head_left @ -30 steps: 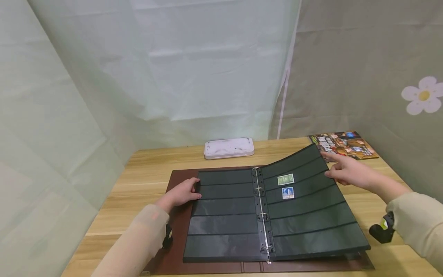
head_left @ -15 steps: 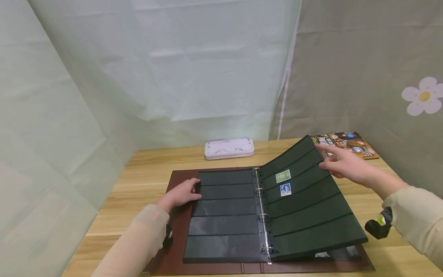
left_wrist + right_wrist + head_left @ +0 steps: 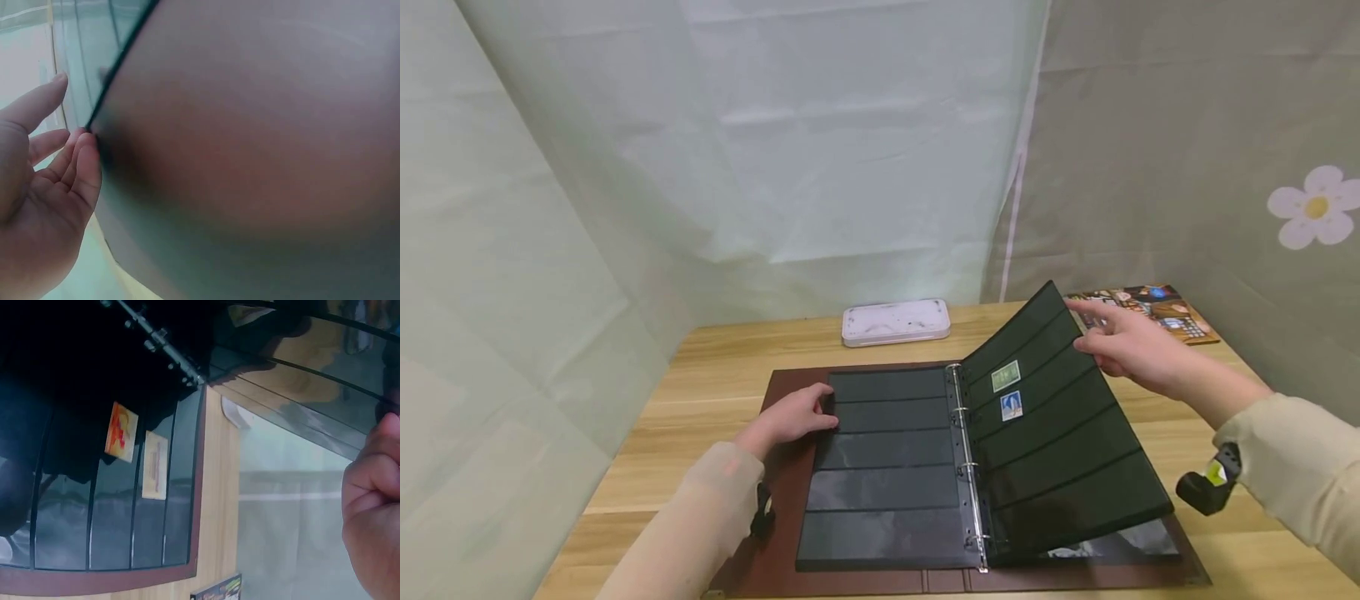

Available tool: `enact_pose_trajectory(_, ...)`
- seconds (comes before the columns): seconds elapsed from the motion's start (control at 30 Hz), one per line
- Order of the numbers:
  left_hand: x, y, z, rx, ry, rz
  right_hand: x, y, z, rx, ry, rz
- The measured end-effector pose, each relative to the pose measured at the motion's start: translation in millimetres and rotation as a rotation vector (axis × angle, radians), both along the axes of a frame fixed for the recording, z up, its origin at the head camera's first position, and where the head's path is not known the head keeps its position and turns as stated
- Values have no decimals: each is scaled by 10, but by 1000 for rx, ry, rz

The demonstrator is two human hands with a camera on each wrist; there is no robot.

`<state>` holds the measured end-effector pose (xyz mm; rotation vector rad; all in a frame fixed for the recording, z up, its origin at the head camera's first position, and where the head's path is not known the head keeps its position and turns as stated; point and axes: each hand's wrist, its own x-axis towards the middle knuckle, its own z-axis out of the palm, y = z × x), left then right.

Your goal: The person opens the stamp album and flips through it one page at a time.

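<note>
Page [image 3: 1060,450], light and flexible, I judge, best held by its outer edge, where the right hand [image 3: 1138,350] pinches it.

Soft light, heavy left-wrist blur

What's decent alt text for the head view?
A person's right hand holds up a black page with two stamps in an open ring binder; the left hand touches the opposite page. A white case and a booklet lie behind.

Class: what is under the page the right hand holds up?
Another black page with a reddish stamp and a pale stamp, over the maroon cover; anything between those is hidden.
</note>
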<state>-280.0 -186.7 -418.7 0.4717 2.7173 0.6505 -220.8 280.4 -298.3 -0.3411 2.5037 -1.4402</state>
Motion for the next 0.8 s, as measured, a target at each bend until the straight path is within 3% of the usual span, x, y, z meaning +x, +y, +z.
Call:
enact_pose_trajectory(0.33, -77, 80, 158, 64, 20, -30, -14, -107, 112, -57, -14, 24)
enact_pose_trajectory(0.63, -121, 226, 454, 158, -16, -46, -33, -218, 277, -18, -3, 29)
enact_pose_trajectory(0.8, -161, 350, 641, 244, -40, -92, -34, -305, 334, -23, -20, 30)
